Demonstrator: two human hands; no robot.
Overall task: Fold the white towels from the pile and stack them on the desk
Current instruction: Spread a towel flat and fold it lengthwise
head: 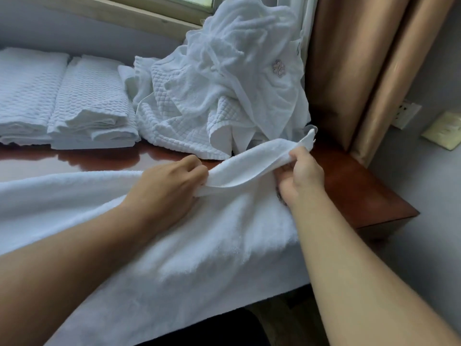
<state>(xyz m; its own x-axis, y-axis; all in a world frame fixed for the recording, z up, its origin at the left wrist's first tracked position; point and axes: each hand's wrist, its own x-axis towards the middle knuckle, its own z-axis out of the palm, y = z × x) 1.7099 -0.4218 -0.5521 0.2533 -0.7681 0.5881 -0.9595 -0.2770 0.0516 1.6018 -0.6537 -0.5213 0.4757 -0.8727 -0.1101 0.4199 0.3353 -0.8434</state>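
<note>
A large white towel point(199, 245) lies spread over the front of the reddish-brown desk point(354, 186) and hangs over its near edge. My left hand point(169, 186) pinches the towel's raised far edge near the middle. My right hand point(299, 176) grips the same edge at its right corner, lifted off the desk. Behind them a loose pile of white towels point(224, 83) heaps up against the window. Two stacks of folded white towels point(92, 106) point(25, 96) stand side by side at the back left.
A tan curtain point(361, 58) hangs at the right, close to the pile. The desk's right corner ends near a wall with a white socket point(405, 114). A window sill point(139, 18) runs behind the desk.
</note>
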